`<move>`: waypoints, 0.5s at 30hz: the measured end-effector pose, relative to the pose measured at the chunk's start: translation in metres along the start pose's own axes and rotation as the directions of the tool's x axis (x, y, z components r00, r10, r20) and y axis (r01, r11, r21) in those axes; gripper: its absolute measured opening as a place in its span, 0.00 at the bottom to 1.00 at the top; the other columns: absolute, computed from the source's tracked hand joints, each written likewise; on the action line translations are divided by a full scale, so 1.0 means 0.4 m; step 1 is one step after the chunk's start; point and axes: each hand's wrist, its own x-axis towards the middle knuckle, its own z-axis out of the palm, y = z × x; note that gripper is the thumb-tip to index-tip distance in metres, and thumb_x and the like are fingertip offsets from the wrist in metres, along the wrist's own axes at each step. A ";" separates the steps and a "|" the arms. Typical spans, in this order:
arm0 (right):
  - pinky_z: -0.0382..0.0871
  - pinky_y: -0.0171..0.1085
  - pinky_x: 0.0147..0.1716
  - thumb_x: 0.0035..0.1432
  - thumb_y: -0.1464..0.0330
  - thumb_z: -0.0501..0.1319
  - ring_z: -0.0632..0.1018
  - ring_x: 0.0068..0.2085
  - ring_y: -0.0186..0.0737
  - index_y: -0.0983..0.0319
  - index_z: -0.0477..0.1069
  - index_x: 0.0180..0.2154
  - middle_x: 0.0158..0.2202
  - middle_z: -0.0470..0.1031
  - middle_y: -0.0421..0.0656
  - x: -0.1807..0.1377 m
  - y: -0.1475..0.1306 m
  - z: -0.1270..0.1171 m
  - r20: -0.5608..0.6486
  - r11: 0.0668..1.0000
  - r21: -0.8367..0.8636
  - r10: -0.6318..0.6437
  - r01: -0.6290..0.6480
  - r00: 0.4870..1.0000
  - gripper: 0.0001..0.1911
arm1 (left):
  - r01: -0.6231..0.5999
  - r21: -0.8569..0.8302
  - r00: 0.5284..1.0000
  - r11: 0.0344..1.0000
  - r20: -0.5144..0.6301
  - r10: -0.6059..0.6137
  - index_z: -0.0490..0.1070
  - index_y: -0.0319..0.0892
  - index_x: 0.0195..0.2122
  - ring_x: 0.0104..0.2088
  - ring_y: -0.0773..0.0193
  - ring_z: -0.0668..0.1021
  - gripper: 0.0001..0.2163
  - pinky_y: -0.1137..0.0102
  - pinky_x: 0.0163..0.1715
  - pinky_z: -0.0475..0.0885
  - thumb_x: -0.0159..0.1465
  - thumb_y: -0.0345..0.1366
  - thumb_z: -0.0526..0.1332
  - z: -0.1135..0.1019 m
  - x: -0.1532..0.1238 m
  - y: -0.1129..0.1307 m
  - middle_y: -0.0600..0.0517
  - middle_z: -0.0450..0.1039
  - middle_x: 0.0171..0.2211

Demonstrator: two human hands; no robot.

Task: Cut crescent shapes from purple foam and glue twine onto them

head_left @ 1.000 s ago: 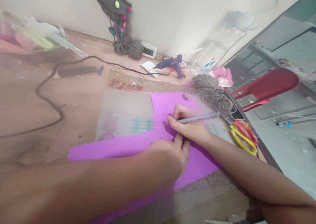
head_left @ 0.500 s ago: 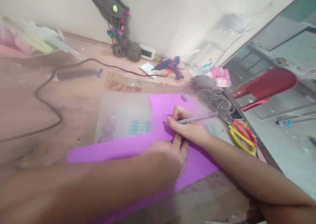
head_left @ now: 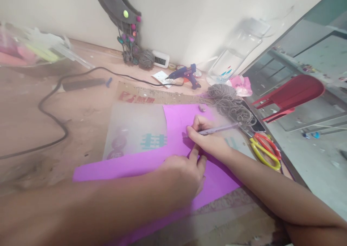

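A purple sheet (head_left: 187,117), perhaps paper or foam, lies on a pale translucent plastic sheet (head_left: 135,119). My right hand (head_left: 207,139) rests on the purple sheet, its fingers closed around a slim greyish pen (head_left: 219,128). The pen slants, with its tip down at the sheet's surface. Just in front of it, my left hand (head_left: 183,175) lies on the purple sheet with fingers stretched out and pressing down, holding nothing. A small greyish lump (head_left: 202,108) sits near the sheet's far edge.
Scissors (head_left: 265,150) and grey yarn (head_left: 226,98) lie right of the sheet. Behind it are a blue glue gun (head_left: 184,74) with a black cord (head_left: 63,125), a small digital clock (head_left: 161,59) and a clear bottle (head_left: 230,58). A red chair (head_left: 295,96) stands beyond the table edge.
The pen and my right fingers have shifted slightly to the right over the purple sheet. My left hand stays in place. The camera view has tilted a little.
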 end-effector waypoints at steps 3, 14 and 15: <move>0.53 0.32 0.20 0.54 0.67 0.61 0.60 0.21 0.30 0.58 0.54 0.23 0.18 0.57 0.32 0.000 0.000 0.003 0.022 1.000 -0.002 -0.012 0.012 1.000 0.15 | 0.006 -0.001 1.000 1.000 0.008 -0.006 0.71 0.33 0.59 0.20 0.64 0.76 0.23 0.67 0.15 0.59 0.70 0.41 0.52 0.001 0.001 0.001 0.31 0.73 0.55; 0.54 0.33 0.21 0.52 0.68 0.60 0.61 0.22 0.32 0.57 0.53 0.23 0.20 0.56 0.33 0.009 0.011 -0.010 -0.061 0.999 -0.013 0.038 -0.038 0.997 0.14 | -0.062 -0.010 0.993 0.998 0.100 0.063 0.71 0.36 0.59 0.23 0.64 0.78 0.22 0.66 0.17 0.60 0.72 0.38 0.46 0.000 0.000 -0.003 0.32 0.64 0.63; 0.54 0.33 0.21 0.52 0.68 0.60 0.60 0.22 0.32 0.57 0.53 0.23 0.20 0.56 0.34 0.011 0.012 -0.012 -0.074 0.999 -0.018 0.033 -0.035 0.997 0.15 | -0.069 -0.017 0.990 0.997 0.120 0.071 0.71 0.37 0.59 0.24 0.64 0.78 0.22 0.66 0.18 0.60 0.72 0.38 0.45 -0.001 0.001 -0.004 0.32 0.63 0.64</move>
